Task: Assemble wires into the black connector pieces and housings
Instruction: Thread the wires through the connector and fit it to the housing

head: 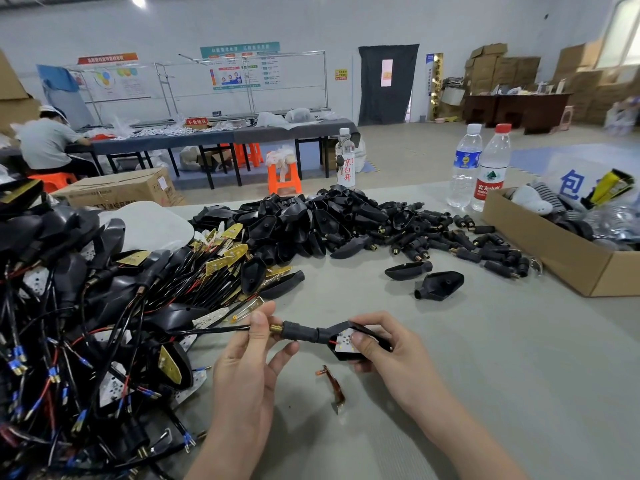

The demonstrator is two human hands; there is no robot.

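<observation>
Now my left grip (242, 365) pinches the black wire (221, 329) between thumb and forefinger, right where it enters the brass end of the connector (298, 333). Its other fingers curl loosely below. My right grip (398, 351) holds the housing (346, 356), with the fingers curled behind it and the thumb pressed on the white board (341, 339) inside its open face. Connector and housing are joined in one line, held between both grips just above the desk (485, 393). A bit of red lead (331, 342) shows where the connector meets the housing. The wire runs off to the left into a tangle (86, 323) of wired pieces: black shells, red and black leads, blue-tipped ends. Beyond my grips lies a pile (311, 223) of bare housings and connectors, spread wide across the desk. Two loose housings (440, 285) lie apart from it, nearer to me on the right. Yellow boards (228, 258) lie between the pile and the tangle. A small brown strip (334, 386) lies on the desk just below the housing I hold. A cardboard box (554, 261) stands at the right edge of the desk. Three bottles (464, 164) stand behind the pile.
</observation>
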